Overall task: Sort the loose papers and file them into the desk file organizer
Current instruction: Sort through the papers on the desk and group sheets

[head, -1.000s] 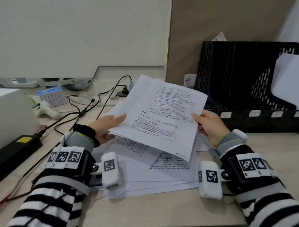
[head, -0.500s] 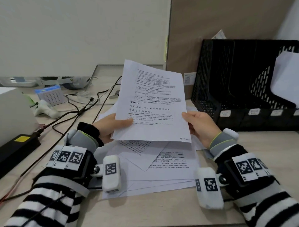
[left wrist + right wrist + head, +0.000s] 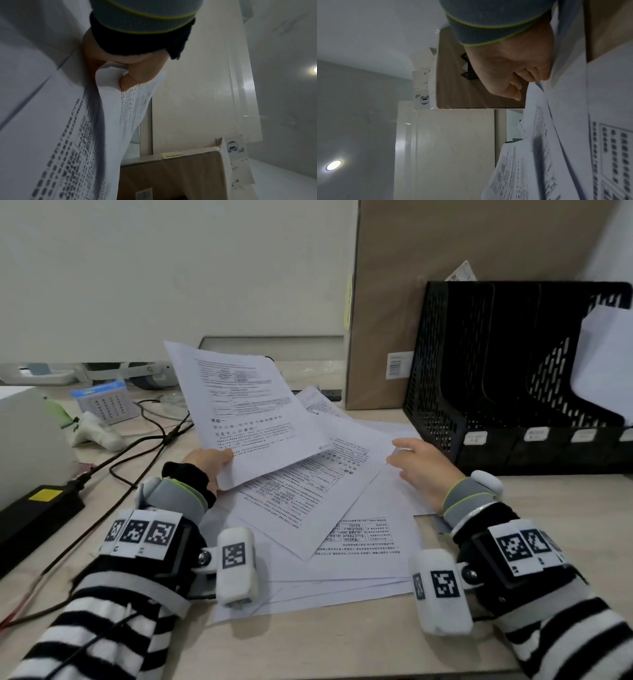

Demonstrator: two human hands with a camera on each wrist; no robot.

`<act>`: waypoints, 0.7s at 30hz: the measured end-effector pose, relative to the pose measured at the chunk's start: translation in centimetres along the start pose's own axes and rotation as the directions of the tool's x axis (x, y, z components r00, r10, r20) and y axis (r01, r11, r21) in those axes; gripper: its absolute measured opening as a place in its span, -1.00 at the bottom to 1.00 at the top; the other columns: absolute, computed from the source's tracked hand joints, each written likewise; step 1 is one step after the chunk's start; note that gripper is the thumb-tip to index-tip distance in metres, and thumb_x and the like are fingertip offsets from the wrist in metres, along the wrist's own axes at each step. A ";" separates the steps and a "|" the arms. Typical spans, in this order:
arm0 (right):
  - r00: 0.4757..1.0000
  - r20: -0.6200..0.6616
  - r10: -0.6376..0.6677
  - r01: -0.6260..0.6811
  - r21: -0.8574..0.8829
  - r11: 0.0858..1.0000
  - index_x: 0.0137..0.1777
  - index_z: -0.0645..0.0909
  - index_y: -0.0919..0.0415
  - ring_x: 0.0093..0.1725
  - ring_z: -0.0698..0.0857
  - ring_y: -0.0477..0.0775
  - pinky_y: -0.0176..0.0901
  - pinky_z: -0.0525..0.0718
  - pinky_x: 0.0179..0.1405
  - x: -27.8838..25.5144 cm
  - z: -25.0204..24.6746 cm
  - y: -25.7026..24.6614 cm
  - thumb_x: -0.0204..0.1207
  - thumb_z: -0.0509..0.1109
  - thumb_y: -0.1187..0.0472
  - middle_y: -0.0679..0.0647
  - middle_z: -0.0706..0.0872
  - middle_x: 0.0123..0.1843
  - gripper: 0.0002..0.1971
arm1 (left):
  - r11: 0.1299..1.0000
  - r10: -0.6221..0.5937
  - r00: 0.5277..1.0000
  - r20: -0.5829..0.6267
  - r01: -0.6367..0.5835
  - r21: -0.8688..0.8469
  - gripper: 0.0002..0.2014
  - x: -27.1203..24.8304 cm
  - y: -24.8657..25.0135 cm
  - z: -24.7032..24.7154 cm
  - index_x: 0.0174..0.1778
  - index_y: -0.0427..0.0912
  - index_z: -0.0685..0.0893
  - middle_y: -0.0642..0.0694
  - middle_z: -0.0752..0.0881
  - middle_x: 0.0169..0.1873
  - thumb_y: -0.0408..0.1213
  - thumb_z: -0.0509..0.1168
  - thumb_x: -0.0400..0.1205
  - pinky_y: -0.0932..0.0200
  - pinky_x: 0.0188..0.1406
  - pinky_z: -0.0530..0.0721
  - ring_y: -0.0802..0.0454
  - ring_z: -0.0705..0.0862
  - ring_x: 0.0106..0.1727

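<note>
My left hand (image 3: 209,460) pinches the lower left corner of a printed sheet (image 3: 246,412) and holds it tilted above the desk. The left wrist view shows the thumb and fingers of that left hand (image 3: 130,75) clamped on the sheet's (image 3: 130,105) edge. A fanned pile of loose papers (image 3: 342,508) lies on the desk between my wrists. My right hand (image 3: 421,467) rests over the pile's far right side, holding nothing I can see, its loosely curled fingers (image 3: 530,73) touching a paper edge. The black mesh file organizer (image 3: 479,371) stands at the back right, with a white sheet (image 3: 606,361) in its rightmost slot.
A tall brown box (image 3: 383,302) leans against the wall left of the organizer. Black cables (image 3: 144,446) cross the desk at left toward a black power adapter (image 3: 37,508). A white box (image 3: 27,440) and a small blue calendar (image 3: 102,402) sit at far left.
My right hand has let go of the raised sheet and dropped onto the pile. The left hand alone now holds the sheet, swung to the left and tilted.
</note>
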State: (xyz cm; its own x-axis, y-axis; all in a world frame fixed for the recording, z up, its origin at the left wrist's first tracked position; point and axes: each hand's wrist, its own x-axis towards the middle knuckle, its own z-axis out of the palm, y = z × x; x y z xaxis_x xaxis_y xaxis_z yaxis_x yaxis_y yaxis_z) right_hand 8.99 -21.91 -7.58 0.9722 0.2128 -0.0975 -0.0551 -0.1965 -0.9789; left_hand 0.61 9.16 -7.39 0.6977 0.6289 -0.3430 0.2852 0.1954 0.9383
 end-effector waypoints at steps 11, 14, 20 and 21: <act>0.993 -0.119 0.009 -0.024 -0.132 0.991 0.22 0.59 0.12 -0.01 0.55 0.04 -0.27 0.49 -0.30 3.1 0.5 -2.3 0.56 0.33 0.38 0.12 0.59 0.05 -0.72 | 1.000 -0.003 0.999 0.043 0.004 -0.006 -0.62 0.4 0.0 -0.1 0.42 -0.30 0.50 -0.26 0.67 0.21 -0.31 0.28 0.68 -0.10 0.12 0.62 -0.20 0.65 0.09; 0.998 -0.054 -0.014 -0.008 -0.381 0.925 0.36 0.57 0.21 -0.01 0.60 0.08 -0.21 0.57 -0.22 4.4 1.8 -4.6 0.57 0.35 0.36 0.05 0.60 -0.08 -0.64 | 0.998 0.012 1.000 0.029 -0.010 -0.066 -0.61 0.6 0.0 -0.4 0.38 -0.28 0.55 -0.24 0.70 0.19 -0.27 0.32 0.64 -0.21 0.19 0.65 -0.26 0.68 0.17; 0.996 0.084 0.007 0.067 -0.841 0.537 0.43 0.52 0.29 0.29 0.63 0.23 0.07 0.57 0.36 7.8 4.4 -7.7 0.52 0.46 0.11 0.18 0.63 0.35 -0.49 | 0.992 0.027 1.000 -0.014 -0.028 -0.120 -0.59 1.3 0.5 -0.8 0.31 -0.23 0.60 -0.22 0.75 0.09 -0.17 0.37 0.57 -0.34 0.19 0.63 -0.28 0.70 0.13; 0.995 0.099 0.009 0.081 -0.864 0.498 0.41 0.54 0.28 0.28 0.63 0.21 0.06 0.58 0.35 8.1 4.7 -7.9 0.51 0.47 0.07 0.16 0.65 0.32 -0.48 | 0.992 0.034 0.999 -0.016 -0.036 -0.122 -0.58 1.4 0.5 -0.8 0.33 -0.24 0.59 -0.22 0.75 0.10 -0.17 0.38 0.57 -0.32 0.21 0.63 -0.28 0.71 0.13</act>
State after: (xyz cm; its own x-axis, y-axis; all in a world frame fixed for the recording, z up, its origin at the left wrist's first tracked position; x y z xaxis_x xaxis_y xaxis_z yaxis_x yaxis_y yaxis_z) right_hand 16.22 -14.17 -1.49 0.9444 0.3047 -0.1236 0.2481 -0.9070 -0.3402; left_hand 1.24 10.74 -7.41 0.6960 0.6474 -0.3104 0.1779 0.2634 0.9482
